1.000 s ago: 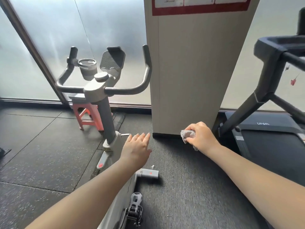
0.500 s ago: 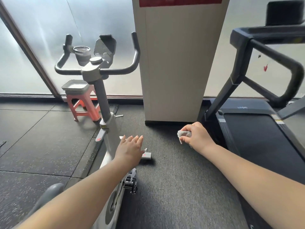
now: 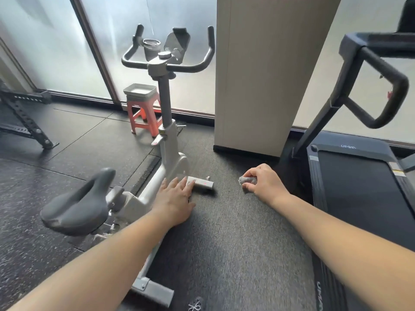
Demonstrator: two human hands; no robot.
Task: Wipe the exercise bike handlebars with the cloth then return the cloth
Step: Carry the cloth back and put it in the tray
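left hand [image 3: 176, 199] flat, fingers straight, holding nothing | right hand [image 3: 265, 181] at 3 o'clock of it; fingers curled round balled grey cloth [image 3: 247, 180] | saddle [image 3: 77, 204] at 9 o'clock | handlebars [image 3: 167, 63] at 12 o'clock, far; orange stool [image 3: 143, 117] behind; treadmill [image 3: 359, 176] at 2 o'clock

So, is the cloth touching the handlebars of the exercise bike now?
Apart. The head view shows the cloth bunched in the right hand, low over the floor, with open space between it and the handlebars.
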